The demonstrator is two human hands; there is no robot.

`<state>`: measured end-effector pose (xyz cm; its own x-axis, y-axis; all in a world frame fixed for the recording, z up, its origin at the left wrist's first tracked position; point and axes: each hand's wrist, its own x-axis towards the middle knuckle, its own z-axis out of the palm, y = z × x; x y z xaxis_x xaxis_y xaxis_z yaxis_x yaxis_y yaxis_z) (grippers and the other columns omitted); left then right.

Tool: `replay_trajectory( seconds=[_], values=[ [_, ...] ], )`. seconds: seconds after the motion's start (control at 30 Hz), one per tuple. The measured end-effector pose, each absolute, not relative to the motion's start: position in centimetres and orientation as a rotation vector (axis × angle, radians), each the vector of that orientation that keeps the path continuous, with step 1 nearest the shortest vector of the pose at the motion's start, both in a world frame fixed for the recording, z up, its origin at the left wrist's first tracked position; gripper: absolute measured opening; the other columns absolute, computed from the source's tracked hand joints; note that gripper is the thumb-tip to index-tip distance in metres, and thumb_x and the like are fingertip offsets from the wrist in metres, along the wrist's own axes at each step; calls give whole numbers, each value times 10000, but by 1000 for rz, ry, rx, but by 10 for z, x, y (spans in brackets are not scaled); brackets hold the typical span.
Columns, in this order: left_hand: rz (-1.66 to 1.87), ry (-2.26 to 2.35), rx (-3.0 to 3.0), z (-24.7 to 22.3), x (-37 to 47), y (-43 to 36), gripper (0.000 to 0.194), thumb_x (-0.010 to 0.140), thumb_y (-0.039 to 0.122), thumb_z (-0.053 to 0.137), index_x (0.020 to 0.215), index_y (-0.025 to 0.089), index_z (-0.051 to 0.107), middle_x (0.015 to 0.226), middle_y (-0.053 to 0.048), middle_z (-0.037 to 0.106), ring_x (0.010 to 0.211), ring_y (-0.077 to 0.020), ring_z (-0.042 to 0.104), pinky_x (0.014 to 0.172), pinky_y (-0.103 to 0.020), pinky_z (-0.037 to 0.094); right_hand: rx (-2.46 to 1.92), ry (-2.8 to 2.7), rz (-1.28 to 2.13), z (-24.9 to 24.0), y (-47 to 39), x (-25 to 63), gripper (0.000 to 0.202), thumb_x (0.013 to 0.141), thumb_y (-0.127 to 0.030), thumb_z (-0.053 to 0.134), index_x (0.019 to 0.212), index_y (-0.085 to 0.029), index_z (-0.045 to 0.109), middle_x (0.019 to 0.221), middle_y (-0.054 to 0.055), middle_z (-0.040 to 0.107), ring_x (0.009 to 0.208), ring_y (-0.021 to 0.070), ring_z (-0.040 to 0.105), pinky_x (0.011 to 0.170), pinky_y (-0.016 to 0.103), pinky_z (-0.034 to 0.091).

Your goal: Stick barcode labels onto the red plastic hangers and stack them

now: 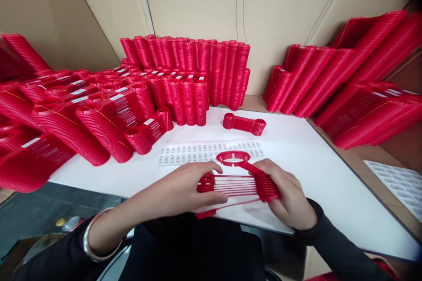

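Note:
Between my hands is a small stack of thin red plastic pieces with ring-shaped ends [267, 186], its strips spread apart with gaps between them. My right hand [290, 189] is closed around the right end of the stack. At the left end, my left hand [187, 186] curls its thumb and fingers round the pieces. One piece swings out at the top, its open ring [233, 158] standing above the others. Another slants away at the bottom, below my left thumb. A sheet of small printed labels [184, 153] lies just beyond my hands on the white tabletop [329, 175].
A short red stack [244, 124] lies behind the label sheet. Many tall red stacks [189, 101] crowd the left and back, some with white labels and rubber bands. More stacks [316, 79] lean at the right against cardboard walls [280, 4]. Another label sheet [397, 184] lies far right.

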<state>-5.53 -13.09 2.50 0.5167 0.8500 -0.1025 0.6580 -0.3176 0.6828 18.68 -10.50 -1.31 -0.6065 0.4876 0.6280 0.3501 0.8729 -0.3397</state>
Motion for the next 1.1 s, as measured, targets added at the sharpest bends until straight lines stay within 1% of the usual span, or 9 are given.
replay_trajectory(
  seconds=[0.13,0.23,0.4,0.47,0.53,0.6,0.73,0.9,1.1],
  values=[
    [320,1150,1834,27,-61,-127,392,864,518,398,960,192,593,890,-16,633,805,-152,572,722,-243,436,-569,-2270,204,-10,-104,184,442,729,-19,387,1136,-182,447,949,71,565,864,170,568,699,268,496],
    [437,1176,1722,25,-61,-131,419,903,491,326,873,171,595,852,-16,633,796,-136,570,724,-233,447,-547,-2245,184,-8,-105,183,436,731,-17,399,1131,-181,456,939,76,567,856,177,572,688,282,500],
    [485,1128,1951,25,-59,-144,328,934,377,321,1053,226,586,1039,-4,646,922,-137,578,831,-254,433,-537,-2288,179,-7,-107,181,473,714,2,411,1149,-181,450,947,87,571,859,187,582,692,310,513],
    [454,1151,2125,25,-57,-149,344,887,456,418,1112,239,560,1067,-13,643,938,-164,581,819,-270,434,-550,-2310,165,-7,-108,180,479,709,1,410,1148,-185,451,935,82,577,849,187,588,683,312,517],
    [430,1184,2301,23,-52,-153,497,794,547,528,1183,238,513,1093,-39,637,961,-206,579,800,-297,435,-564,-2330,135,-7,-110,178,489,699,2,404,1146,-190,450,925,75,580,834,185,591,671,309,518],
    [417,1260,2467,20,-46,-156,522,785,534,550,1192,210,502,1062,-70,644,966,-239,577,791,-326,428,-566,-2343,97,-7,-111,176,502,685,7,396,1145,-188,448,924,73,580,840,187,590,672,308,520],
    [335,1430,2677,10,-36,-158,278,895,363,437,929,128,581,821,-97,656,793,-241,601,722,-353,410,-560,-2338,55,-6,-115,172,547,639,25,366,1141,-177,444,921,75,576,846,186,584,678,307,521],
    [424,1310,2750,4,-36,-153,285,935,276,334,772,147,530,719,-31,622,611,-147,558,639,-299,370,-600,-2329,77,-2,-120,168,570,621,33,347,1138,-191,437,915,67,570,828,182,585,679,307,523],
    [546,1242,2924,0,-39,-148,296,923,255,334,741,143,539,693,-40,619,615,-150,540,651,-305,378,-623,-2322,66,-1,-123,167,571,626,36,345,1137,-202,434,909,66,565,817,185,586,669,307,522]
  ],
)
